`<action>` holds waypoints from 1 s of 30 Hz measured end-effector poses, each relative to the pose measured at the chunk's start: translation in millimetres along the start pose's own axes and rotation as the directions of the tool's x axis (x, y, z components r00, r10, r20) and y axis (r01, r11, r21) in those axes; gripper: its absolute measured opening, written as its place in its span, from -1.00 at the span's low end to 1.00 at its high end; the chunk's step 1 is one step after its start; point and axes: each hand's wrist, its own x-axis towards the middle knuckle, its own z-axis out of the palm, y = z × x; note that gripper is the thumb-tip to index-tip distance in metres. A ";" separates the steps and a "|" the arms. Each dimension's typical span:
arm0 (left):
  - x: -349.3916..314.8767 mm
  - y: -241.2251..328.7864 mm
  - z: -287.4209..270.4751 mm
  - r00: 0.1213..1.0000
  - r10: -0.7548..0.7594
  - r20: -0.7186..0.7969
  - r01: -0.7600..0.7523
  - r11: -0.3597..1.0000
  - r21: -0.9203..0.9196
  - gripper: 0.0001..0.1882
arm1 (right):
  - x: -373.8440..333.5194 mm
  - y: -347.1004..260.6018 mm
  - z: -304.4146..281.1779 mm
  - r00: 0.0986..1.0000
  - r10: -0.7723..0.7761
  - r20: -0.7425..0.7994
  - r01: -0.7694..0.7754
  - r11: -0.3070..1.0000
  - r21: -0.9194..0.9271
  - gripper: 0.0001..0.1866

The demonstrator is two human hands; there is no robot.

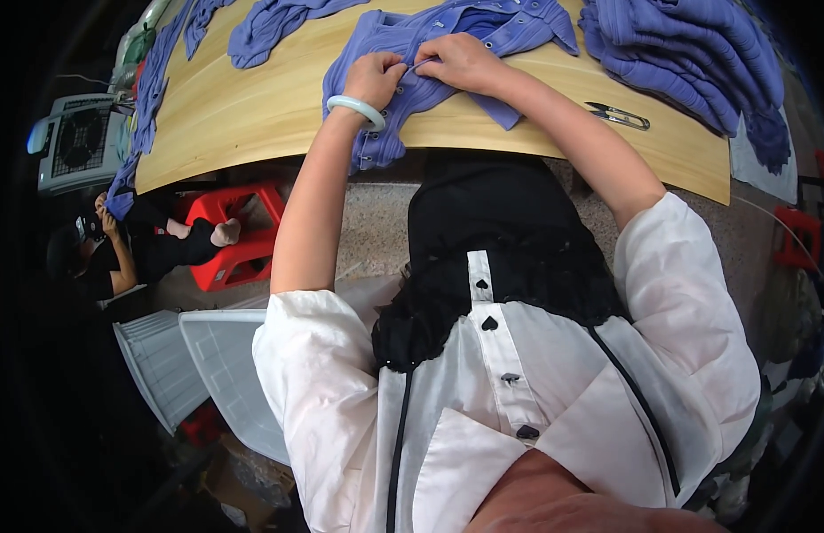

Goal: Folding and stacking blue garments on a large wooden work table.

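Note:
A purple ribbed garment (376, 40) with metal snap buttons lies spread on the wooden table (252, 107), its near end hanging over the front edge. My left hand (374, 80), with a pale bangle (357, 108) at the wrist, pinches a bit of its fabric. Close beside it, my right hand (456, 64) is closed on the same garment, thumb and finger pressed together. A small fold of cloth runs between the two sets of fingertips. To the right of my right forearm lie thread snips (618, 115).
A tall pile of purple garments (678, 62) stands at the right, with more purple pieces (274, 31) at the far left. On the left are a fan unit (79, 138), a red stool (230, 266), a seated co-worker (128, 249) holding purple cloth, and grey plastic bins (225, 355).

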 end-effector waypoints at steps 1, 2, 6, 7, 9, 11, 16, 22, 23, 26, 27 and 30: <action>0.1 -1.5 1.0 1.000 0.006 -0.009 -0.006 0.999 -0.054 -0.74 | 0.2 -0.3 0.0 1.000 0.008 -0.007 -0.008 1.000 -0.005 -0.75; 0.1 -1.0 0.5 1.000 0.005 -0.010 -0.006 0.999 -0.054 -0.74 | 0.6 -0.2 0.0 1.000 0.008 -0.006 -0.008 1.000 -0.004 -0.75; 0.1 -0.8 -0.8 0.996 -0.071 0.047 0.075 0.993 -0.092 -0.75 | 3.3 -0.2 -1.1 1.000 0.007 -0.010 -0.007 1.000 -0.007 -0.76; 0.1 -1.2 -0.9 0.995 -0.078 0.064 0.083 0.992 -0.093 -0.75 | 4.0 -0.3 -1.7 1.000 0.009 -0.002 -0.010 1.000 -0.013 -0.76; -1.0 -5.8 0.4 0.993 -0.092 0.076 0.103 0.981 -0.163 -0.76 | 5.3 -3.4 -3.3 1.000 0.016 0.022 -0.015 1.000 -0.016 -0.77; -1.3 -7.6 0.4 0.991 -0.101 0.091 0.120 0.966 -0.231 -0.78 | 6.3 -3.6 -2.9 0.999 0.025 0.043 -0.024 0.999 -0.021 -0.77; -1.1 -8.8 -2.1 0.972 -0.151 0.179 0.194 0.947 -0.257 -0.80 | 6.0 -3.0 -3.5 0.998 0.000 0.057 -0.001 1.000 0.016 -0.78; -1.0 -13.8 0.5 0.954 -0.156 0.257 0.240 0.910 -0.337 -0.80 | -0.1 -8.8 -1.5 0.992 0.030 0.127 -0.010 0.987 -0.159 -0.75; -2.4 -14.6 1.2 0.954 -0.157 0.255 0.240 0.910 -0.337 -0.80 | -0.4 -11.7 -1.4 0.988 0.055 0.143 -0.027 0.982 -0.189 -0.73; -10.8 -14.2 6.2 0.992 -0.097 0.080 0.116 0.954 -0.277 -0.79 | -6.9 -14.6 -6.8 0.991 0.061 0.122 -0.032 0.973 -0.227 -0.72; -14.8 -6.0 7.8 0.994 -0.109 -0.009 0.106 0.975 -0.194 -0.74 | -9.3 -10.3 -8.7 0.991 0.064 0.121 -0.035 0.973 -0.228 -0.72; -40.0 13.0 12.0 0.979 -0.023 -0.205 0.048 0.992 0.118 -0.62 | -13.8 5.8 -14.7 0.999 -0.038 0.036 0.043 0.985 -0.167 -0.74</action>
